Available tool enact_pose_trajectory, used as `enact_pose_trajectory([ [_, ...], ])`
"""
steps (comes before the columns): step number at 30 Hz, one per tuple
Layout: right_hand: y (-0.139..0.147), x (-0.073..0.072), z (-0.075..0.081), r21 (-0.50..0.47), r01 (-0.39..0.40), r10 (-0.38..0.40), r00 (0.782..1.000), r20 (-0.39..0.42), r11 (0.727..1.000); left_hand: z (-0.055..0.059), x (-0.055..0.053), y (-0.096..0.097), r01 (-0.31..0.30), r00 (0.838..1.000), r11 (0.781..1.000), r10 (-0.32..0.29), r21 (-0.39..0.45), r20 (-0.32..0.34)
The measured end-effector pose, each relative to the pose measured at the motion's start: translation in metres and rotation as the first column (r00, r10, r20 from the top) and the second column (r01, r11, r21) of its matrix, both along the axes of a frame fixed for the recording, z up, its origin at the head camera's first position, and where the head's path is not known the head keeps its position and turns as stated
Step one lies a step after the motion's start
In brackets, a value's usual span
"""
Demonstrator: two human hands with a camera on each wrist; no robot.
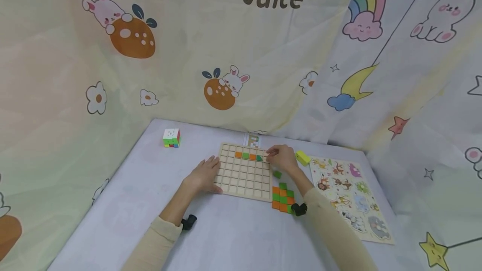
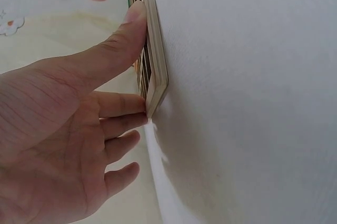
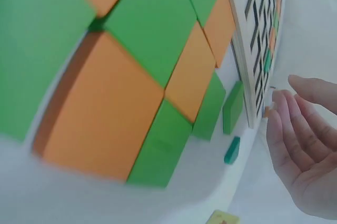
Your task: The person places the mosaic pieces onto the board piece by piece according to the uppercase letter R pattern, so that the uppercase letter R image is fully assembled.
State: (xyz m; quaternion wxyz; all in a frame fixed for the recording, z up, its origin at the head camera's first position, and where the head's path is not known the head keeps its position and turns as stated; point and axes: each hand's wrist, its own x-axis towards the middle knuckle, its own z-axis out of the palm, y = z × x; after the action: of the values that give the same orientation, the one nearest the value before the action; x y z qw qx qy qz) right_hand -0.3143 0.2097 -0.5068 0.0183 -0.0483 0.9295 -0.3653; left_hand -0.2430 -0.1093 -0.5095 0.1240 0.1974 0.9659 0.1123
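Observation:
A square wooden grid board (image 1: 244,179) lies on the table; one row has orange and green tiles (image 1: 245,156) near its far side. My left hand (image 1: 202,175) rests at its left edge, thumb by the near corner. In the left wrist view the thumb (image 2: 134,21) and two fingertips touch the board's rim, the other fingers extended. At the far right edge, my right hand (image 1: 280,157) has its fingers bent together. A small orange piece (image 3: 267,112) shows at the fingertips in the right wrist view, mostly hidden.
Orange and green tiles (image 1: 282,198) lie right of the board, with a loose green one (image 1: 277,174) beyond. A yellow block (image 1: 302,158) and animal puzzle (image 1: 350,200) sit further right. A puzzle cube (image 1: 171,138) stands back left; a patterned card (image 1: 253,140) is behind the board.

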Motion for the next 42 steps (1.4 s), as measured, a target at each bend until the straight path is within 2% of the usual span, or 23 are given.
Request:
enact_pose_trajectory([
  [5,0.013,0.009,0.007,-0.003,-0.028,0.027,1.000,-0.009,1.000,0.001,0.000,-0.002,0.001,1.000,1.000,-0.001,0.003,-0.004],
  [11,0.029,0.015,0.010,0.063,-0.015,0.017,0.999,-0.034,0.998,0.001,-0.001,-0.003,0.005,1.000,1.000,-0.005,0.015,-0.001],
  [19,0.037,0.029,-0.001,0.077,-0.045,0.042,0.998,0.038,0.996,0.003,0.001,-0.003,0.005,1.000,1.000,-0.005,-0.002,-0.004],
  [23,0.036,0.034,-0.007,0.099,-0.070,0.067,0.997,0.032,0.993,0.004,0.001,-0.003,0.003,1.000,1.000,-0.003,-0.003,-0.003],
  [32,0.033,0.035,-0.018,0.188,-0.068,0.073,0.997,-0.018,0.980,0.005,0.001,-0.002,0.008,1.000,1.000,-0.008,0.011,0.002],
  [38,0.033,0.037,-0.014,0.178,-0.056,0.056,0.998,0.006,0.982,0.005,0.003,0.000,0.002,1.000,1.000,-0.002,0.015,0.006],
  [42,0.035,0.034,-0.014,0.146,-0.065,0.067,0.998,-0.012,0.987,0.005,0.003,-0.001,0.004,1.000,1.000,-0.004,0.015,0.006],
])
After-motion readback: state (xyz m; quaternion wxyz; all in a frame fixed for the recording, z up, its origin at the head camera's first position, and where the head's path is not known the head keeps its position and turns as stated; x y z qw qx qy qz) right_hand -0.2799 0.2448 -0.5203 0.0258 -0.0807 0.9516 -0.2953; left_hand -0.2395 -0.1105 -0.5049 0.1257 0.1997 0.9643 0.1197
